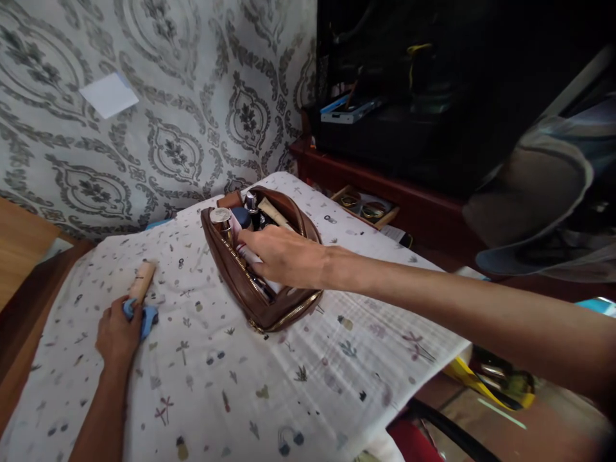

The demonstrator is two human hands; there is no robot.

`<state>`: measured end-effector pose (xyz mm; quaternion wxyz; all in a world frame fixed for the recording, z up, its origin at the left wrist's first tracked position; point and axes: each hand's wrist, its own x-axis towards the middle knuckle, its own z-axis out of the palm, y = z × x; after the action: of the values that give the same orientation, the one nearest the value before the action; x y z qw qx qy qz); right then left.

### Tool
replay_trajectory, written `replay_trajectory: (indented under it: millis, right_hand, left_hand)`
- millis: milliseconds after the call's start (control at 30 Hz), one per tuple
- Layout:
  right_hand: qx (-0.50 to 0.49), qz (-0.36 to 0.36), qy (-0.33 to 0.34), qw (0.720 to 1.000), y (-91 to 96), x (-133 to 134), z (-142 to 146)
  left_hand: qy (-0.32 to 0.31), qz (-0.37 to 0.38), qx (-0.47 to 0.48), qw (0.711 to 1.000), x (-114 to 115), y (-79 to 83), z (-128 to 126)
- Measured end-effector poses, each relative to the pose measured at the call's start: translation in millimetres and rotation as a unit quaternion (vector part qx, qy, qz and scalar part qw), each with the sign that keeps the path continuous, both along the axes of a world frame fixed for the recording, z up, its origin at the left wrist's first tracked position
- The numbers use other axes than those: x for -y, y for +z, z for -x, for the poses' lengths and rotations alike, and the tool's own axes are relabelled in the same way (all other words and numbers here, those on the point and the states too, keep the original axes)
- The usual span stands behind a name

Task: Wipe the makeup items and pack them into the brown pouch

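A brown leather cosmetic bag (231, 279) stands unzipped on the patterned cloth. My right hand (289, 255) reaches into it from the right, its fingers closed around what looks like a white tube (249, 254); the fingertips are partly hidden. Around them in the bag are a round-capped bottle (221, 218), a dark blue lid (241, 218), a silver-capped bottle (251, 202) and a cream tube (276, 213). To the left, my left hand (117, 333) is closed on a bunched blue cloth (148, 319), with a beige tube (143, 280) sticking out beyond it.
A white cloth (212, 391) with small prints covers the table. Grey patterned wallpaper (183, 109) rises behind it. At right are a dark red cabinet (414, 212), a small box holding glasses (368, 206), a large black screen (423, 77) and a mesh-like object (534, 186).
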<state>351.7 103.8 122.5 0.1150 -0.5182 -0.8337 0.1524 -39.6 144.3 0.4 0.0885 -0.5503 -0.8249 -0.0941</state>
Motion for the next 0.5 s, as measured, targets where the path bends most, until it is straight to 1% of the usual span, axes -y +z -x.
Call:
replay_trajectory:
  millis: [200, 300, 367, 500]
  right_hand:
    - [0.078, -0.006, -0.059, 0.995, 6.0, 1.0, 10.6]
    - [0.100, -0.005, -0.078, 0.992, 5.5, -1.5, 15.4]
    - [0.111, 0.000, -0.082, 0.990, 2.6, -3.3, 17.5]
    - [0.123, -0.004, -0.066, 0.990, -4.2, -3.6, 15.7]
  left_hand:
    - [-0.010, 0.019, -0.008, 1.000, 3.5, 3.6, -0.6]
    - [-0.013, 0.019, -0.011, 1.000, 4.0, 2.3, 1.7]
    - [-0.018, 0.016, -0.010, 1.000, 3.7, 0.1, 3.8]
    - [-0.023, -0.004, 0.007, 1.000, 2.7, -2.8, 5.9]
